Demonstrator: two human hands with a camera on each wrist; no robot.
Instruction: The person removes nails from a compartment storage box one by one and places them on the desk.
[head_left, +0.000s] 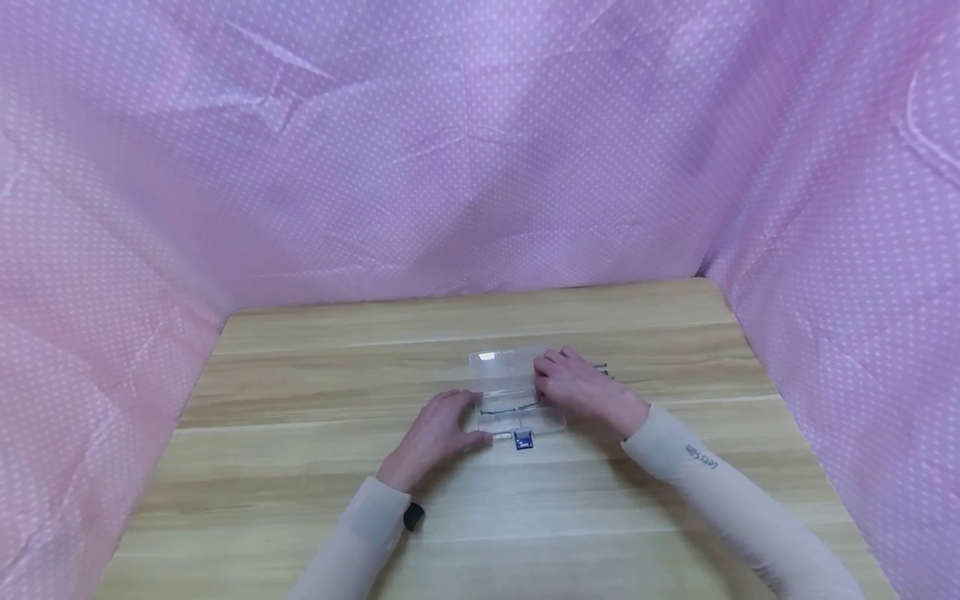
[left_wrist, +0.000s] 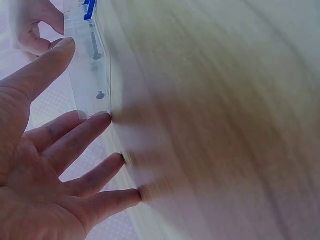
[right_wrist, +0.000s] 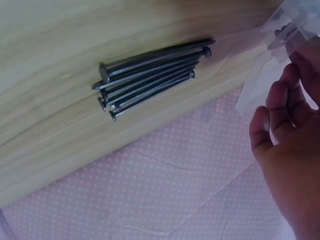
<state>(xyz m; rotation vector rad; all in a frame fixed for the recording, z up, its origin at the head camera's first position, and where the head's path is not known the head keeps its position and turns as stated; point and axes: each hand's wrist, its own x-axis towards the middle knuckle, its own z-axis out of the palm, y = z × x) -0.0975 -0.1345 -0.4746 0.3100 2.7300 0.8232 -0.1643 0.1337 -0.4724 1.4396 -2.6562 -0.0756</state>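
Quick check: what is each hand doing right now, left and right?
Left hand: open, straight fingertips touching the clear plastic box.
Right hand: resting on the box; grip cannot be told.

Small grey "Let's Slim" lettering on the right sleeve.

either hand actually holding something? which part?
Neither closes a grip. Left hand lies with straight fingers against the clear plastic box's left edge; right hand rests on its right side. The nails lie untouched.
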